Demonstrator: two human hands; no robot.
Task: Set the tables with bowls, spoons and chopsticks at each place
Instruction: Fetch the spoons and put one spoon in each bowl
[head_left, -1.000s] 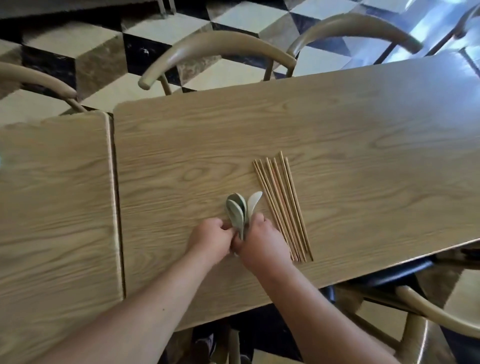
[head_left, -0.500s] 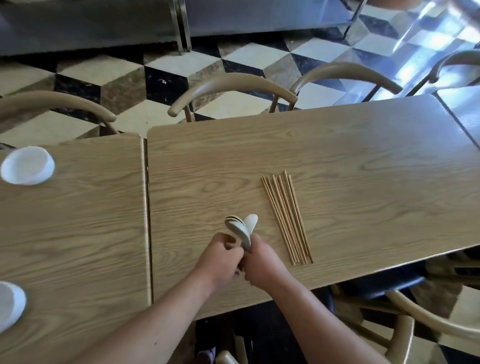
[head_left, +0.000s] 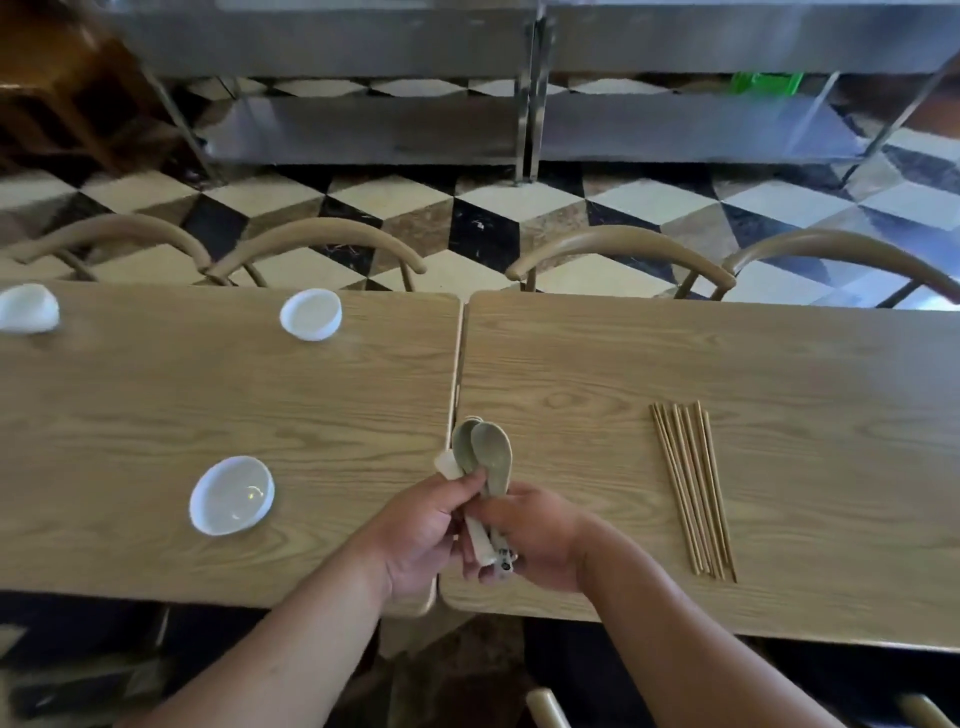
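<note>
Left hand (head_left: 415, 540) and right hand (head_left: 535, 540) have fingers clamped on the spoon bundle (head_left: 483, 460). Chopsticks (head_left: 693, 488) lie on the right desk (head_left: 779, 374). Three bowls (head_left: 232, 495) stand on the left desk (head_left: 130, 415).

From my remote seat, the head camera gives me only the person's arms and hands. The left forearm (head_left: 291, 654) and the right forearm (head_left: 675, 639) are bare along all the length that shows, thick and rounded, narrowing a little toward the wrists. The left hand (head_left: 415, 535) and the right hand (head_left: 535, 540) are bare too, broad across the back, with short, sturdy fingers (head_left: 464, 486). A shaded fold marks each wrist. The feed is too soft for me to make out nails or fine lines, and the upper arms lie beyond my view.
</note>
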